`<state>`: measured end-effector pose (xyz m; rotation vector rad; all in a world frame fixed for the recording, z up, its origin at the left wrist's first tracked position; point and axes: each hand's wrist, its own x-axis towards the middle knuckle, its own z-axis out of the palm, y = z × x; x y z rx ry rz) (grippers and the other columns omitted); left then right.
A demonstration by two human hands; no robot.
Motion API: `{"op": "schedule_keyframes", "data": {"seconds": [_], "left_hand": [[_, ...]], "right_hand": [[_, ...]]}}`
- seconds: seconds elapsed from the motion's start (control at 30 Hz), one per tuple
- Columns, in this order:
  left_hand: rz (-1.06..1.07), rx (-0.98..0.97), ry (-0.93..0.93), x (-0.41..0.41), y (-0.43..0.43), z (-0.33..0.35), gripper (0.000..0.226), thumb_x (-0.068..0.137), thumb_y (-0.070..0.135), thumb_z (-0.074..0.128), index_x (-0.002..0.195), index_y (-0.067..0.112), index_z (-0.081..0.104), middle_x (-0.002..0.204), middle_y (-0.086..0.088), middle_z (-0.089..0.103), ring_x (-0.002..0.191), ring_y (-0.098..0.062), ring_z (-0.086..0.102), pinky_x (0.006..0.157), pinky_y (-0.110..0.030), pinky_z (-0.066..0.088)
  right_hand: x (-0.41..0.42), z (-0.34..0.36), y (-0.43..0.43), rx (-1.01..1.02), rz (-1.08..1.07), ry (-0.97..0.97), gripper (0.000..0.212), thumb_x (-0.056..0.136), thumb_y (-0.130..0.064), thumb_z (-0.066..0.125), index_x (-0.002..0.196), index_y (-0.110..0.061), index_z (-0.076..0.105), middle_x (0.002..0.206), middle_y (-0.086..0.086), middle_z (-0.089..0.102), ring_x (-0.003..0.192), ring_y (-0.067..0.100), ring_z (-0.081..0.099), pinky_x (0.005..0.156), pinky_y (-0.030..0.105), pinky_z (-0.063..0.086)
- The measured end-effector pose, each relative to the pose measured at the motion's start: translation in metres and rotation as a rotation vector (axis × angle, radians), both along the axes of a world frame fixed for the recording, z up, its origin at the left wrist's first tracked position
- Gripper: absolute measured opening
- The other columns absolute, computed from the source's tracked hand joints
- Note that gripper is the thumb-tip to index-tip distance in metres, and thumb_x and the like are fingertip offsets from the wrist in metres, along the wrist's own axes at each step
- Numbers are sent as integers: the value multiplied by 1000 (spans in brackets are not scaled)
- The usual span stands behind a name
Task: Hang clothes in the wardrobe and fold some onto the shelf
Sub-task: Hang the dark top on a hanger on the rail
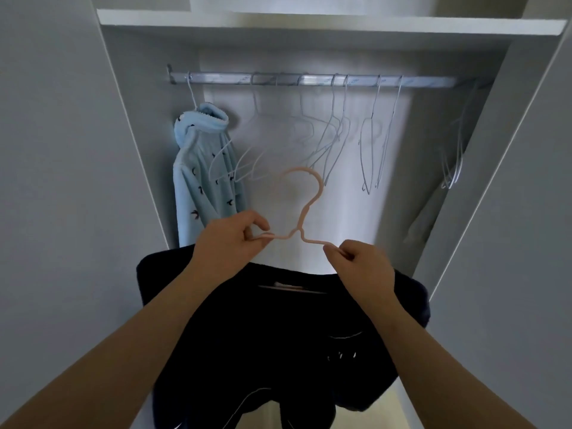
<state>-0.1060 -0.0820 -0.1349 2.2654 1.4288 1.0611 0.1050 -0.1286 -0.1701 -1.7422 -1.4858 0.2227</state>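
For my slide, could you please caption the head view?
Left hand and right hand hold a pink hanger bearing a dark garment.

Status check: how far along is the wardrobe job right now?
Done: one blue hoodie hangs at the left end of the rail. In hand: left hand and right hand pinch the pink hanger carrying a dark garment, hook not yet on the rail. Left: hook it among the empty hangers; the shelf top is hidden, so folding cannot be judged.

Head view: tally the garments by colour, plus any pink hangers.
Light blue garment: 1
Dark garment: 1
Pink hanger: 1
Total: 3
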Motion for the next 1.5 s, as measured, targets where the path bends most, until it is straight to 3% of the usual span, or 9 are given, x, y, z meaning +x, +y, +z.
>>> {"op": "schedule_keyframes", "data": {"seconds": [0.3,0.47,0.6,0.7,1.0,1.1,1.23,1.4,1.5], "left_hand": [[52,-191,49,-1,27,-14,9,82,29,68,83,24,60,64,11,49,61,-3,46,54,-18,33],[61,-210,7,-8,41,-19,31,80,29,71,108,21,59,102,8,51,93,-7,48,80,-21,35],[211,-270,-188,-17,47,-26,7,87,23,61,93,25,58,98,6,58,92,-10,52,79,-22,36],[224,-312,-245,-27,56,-29,9,90,15,54,92,22,60,97,2,60,97,-16,55,82,-27,41],[197,-370,-406,-60,144,-8,26,93,2,43,103,24,54,109,1,56,90,-17,57,72,-23,45],[102,-405,-498,-64,187,2,33,94,2,43,119,20,53,128,-2,51,103,-18,53,78,-25,44],[244,-380,-520,-78,237,2,39,101,24,31,139,20,40,145,-2,38,129,-20,39,95,-24,31],[297,-333,-484,-100,281,-8,28,98,8,31,100,20,57,98,9,50,90,-15,48,74,-20,36],[360,-407,-489,-103,295,-10,39,100,10,31,137,10,43,137,-5,45,121,-22,46,92,-23,33]], "right_hand": [[-5,17,11,-324,52,84,37,76,-34,62,49,-16,44,43,-8,39,48,12,38,50,24,27],[-2,29,13,-465,97,423,31,79,-19,68,53,-9,54,48,-2,46,37,6,37,37,15,29],[-14,33,22,-640,117,732,29,89,-16,52,61,-9,52,49,0,39,25,5,22,29,11,16],[-39,32,36,-704,171,867,24,90,-7,41,67,-8,49,54,2,38,28,6,22,31,11,15],[-119,28,119,-689,290,1082,26,90,0,37,65,-7,44,54,3,37,26,5,25,32,9,20],[-139,34,159,-651,295,1116,26,88,2,35,66,-8,44,53,4,38,30,7,27,33,10,24],[-164,44,206,-629,317,1128,28,89,0,33,64,-9,42,54,4,38,27,7,27,33,10,22],[-197,44,250,-675,314,1249,33,93,-4,31,63,-11,40,48,0,37,24,6,25,29,10,18],[-207,38,264,-689,273,1286,36,96,-8,28,62,-11,40,36,-3,36,24,6,24,29,10,17]]}}
